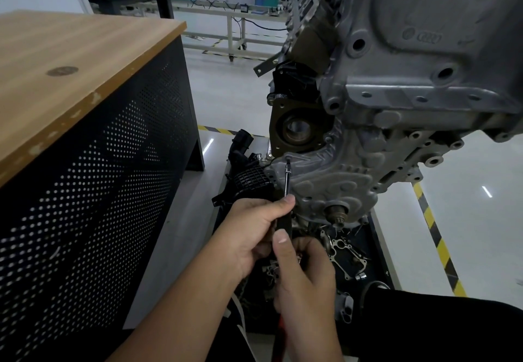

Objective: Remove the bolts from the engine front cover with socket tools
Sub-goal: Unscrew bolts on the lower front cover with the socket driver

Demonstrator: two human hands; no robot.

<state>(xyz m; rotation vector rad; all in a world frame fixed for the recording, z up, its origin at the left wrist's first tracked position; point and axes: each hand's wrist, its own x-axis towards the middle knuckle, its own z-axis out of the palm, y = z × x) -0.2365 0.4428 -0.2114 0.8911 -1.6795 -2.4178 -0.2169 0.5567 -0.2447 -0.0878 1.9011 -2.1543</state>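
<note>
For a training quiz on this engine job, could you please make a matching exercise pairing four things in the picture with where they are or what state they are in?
Things:
1. left hand
2. socket driver
3. wooden table
4. loose gasket

Places or states:
A. lying on the dark tray below the engine
B. standing at the left of the picture
C. tip set on a bolt at the cover's upper edge
D. gripping the tool's dark handle

Pairs: 1-D, 2-C, 3-B, 4-A

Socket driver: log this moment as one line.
tool: socket driver on front cover bolt | left hand: grips handle | right hand: grips handle
</note>
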